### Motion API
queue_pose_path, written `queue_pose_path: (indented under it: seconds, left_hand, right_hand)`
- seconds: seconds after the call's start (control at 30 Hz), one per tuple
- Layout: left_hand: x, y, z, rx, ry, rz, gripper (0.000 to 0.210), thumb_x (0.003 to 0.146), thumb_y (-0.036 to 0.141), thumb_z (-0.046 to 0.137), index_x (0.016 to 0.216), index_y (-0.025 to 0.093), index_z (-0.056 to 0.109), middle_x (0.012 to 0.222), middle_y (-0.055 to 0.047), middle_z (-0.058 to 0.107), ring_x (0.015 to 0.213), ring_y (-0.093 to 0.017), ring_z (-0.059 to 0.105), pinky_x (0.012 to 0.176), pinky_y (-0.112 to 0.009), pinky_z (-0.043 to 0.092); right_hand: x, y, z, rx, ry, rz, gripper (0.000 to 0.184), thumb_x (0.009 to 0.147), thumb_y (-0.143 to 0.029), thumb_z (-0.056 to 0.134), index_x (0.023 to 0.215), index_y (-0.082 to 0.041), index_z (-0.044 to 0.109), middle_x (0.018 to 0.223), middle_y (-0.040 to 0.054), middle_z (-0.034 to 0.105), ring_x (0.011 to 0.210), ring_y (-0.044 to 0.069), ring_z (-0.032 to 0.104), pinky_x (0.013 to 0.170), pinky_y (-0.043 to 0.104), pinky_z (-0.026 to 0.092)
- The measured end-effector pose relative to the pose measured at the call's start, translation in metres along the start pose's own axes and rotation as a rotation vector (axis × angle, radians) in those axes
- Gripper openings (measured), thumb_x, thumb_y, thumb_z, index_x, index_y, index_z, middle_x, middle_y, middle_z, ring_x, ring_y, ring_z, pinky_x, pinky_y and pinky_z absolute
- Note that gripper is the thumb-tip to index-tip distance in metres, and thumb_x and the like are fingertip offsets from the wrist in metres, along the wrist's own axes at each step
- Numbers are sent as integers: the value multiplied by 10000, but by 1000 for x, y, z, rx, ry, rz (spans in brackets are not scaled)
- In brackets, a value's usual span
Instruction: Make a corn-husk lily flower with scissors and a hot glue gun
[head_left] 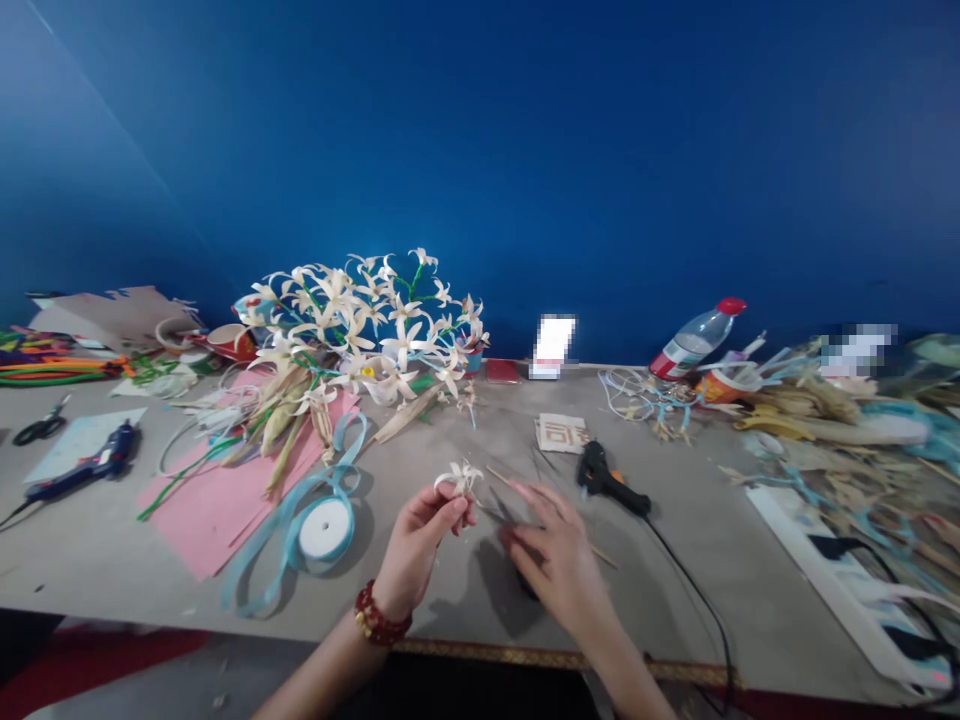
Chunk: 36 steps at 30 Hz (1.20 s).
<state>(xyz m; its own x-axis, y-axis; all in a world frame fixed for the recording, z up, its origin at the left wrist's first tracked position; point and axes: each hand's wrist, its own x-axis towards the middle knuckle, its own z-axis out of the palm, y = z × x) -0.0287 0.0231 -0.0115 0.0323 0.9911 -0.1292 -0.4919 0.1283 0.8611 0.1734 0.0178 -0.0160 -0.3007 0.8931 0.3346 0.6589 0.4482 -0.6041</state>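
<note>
Between the thumb and fingers of my left hand point(442, 510) is a small white flower point(461, 477) with thin curled petals, its lower part hidden by the fingers. My right hand point(559, 560) hovers just to the right, blurred by motion, its fingers stretched and apart. A thin wooden stick point(606, 557) runs beneath it; contact with the fingers cannot be made out. Something dark, partly hidden, lies under that palm. Beyond it rests a black glue gun point(609, 480) with an orange trigger. Left of my left hand sits a roll of blue ribbon point(326, 528), partly unwound.
A bunch of white flowers point(405, 342) on green stems stands at the back. Pink paper point(202, 525) lies left, near a blue glue gun point(112, 452) and scissors point(41, 423). A plastic bottle point(694, 340), dried husks point(817, 400) and a power strip point(825, 570) occupy the right.
</note>
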Motion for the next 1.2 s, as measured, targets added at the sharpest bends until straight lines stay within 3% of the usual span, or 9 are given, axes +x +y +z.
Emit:
queue_pose_path:
  seconds: [0.1, 0.2, 0.3, 0.4, 0.47, 0.6, 0.87, 1.0, 1.2]
  left_hand:
    - [-1, 0, 1, 7, -11, -2, 188, 793, 310, 775, 828, 145, 691, 769, -32, 691, 676, -104, 572, 626, -216, 423]
    - [-3, 2, 2, -11, -3, -10, 205, 783, 320, 785, 832, 147, 686, 740, -21, 685, 658, -95, 555, 626, -209, 416]
    - [-3, 3, 2, -22, 1, -19, 206, 782, 321, 787, 828, 150, 682, 725, -14, 680, 649, -88, 541, 631, -202, 411]
    - [-3, 2, 2, -19, -7, -26, 196, 792, 319, 780, 826, 152, 683, 716, -9, 675, 643, -86, 529, 629, -202, 404]
    - [-2, 1, 2, -6, -28, -25, 183, 802, 314, 771, 830, 152, 691, 712, -8, 671, 651, -88, 530, 635, -202, 403]
    - [-1, 0, 3, 18, -74, -23, 153, 819, 291, 758, 820, 150, 699, 701, -7, 668, 665, -91, 529, 644, -203, 399]
    - [-4, -1, 8, -37, -145, -97, 194, 779, 310, 790, 774, 137, 703, 675, -21, 679, 622, -102, 546, 598, -214, 379]
    - [-5, -1, 8, -40, -200, -177, 277, 746, 381, 809, 739, 127, 699, 635, -30, 672, 583, -105, 533, 590, -227, 375]
    - [-8, -2, 9, 4, -158, -153, 329, 718, 433, 820, 729, 134, 684, 630, -31, 670, 573, -111, 527, 595, -237, 399]
  right_hand:
    - [4, -2, 4, 102, 154, 141, 222, 914, -285, 563, 1052, -218, 724, 804, 73, 709, 737, 238, 652, 733, 377, 524]
    - [7, -4, 9, 228, 196, 174, 346, 853, -282, 639, 1192, -224, 673, 864, 63, 711, 810, 241, 663, 785, 363, 521]
    - [9, -5, 12, 422, 158, 272, 193, 849, -334, 656, 981, -208, 721, 768, 39, 708, 680, 199, 653, 642, 292, 518]
    - [10, -9, 13, 534, 152, 366, 285, 904, -408, 596, 751, -200, 716, 515, -15, 589, 445, 138, 520, 491, 255, 448]
    - [13, -14, 14, 590, 166, 305, 301, 910, -401, 595, 729, -207, 738, 580, 13, 637, 545, 164, 589, 592, 281, 498]
    - [22, -27, 21, 777, 221, 264, 114, 831, -318, 714, 909, -252, 765, 969, 60, 716, 953, 238, 650, 841, 334, 515]
    - [27, -40, 28, 1277, 74, 479, 116, 742, -296, 818, 808, -237, 744, 799, 0, 688, 654, 137, 603, 647, 262, 514]
    - [27, -41, 23, 1339, 56, 522, 171, 699, -339, 846, 737, -227, 722, 787, 6, 678, 593, 142, 597, 564, 268, 502]
    - [26, -41, 26, 1258, 14, 530, 195, 695, -364, 844, 762, -214, 739, 806, 21, 677, 602, 150, 587, 585, 291, 510]
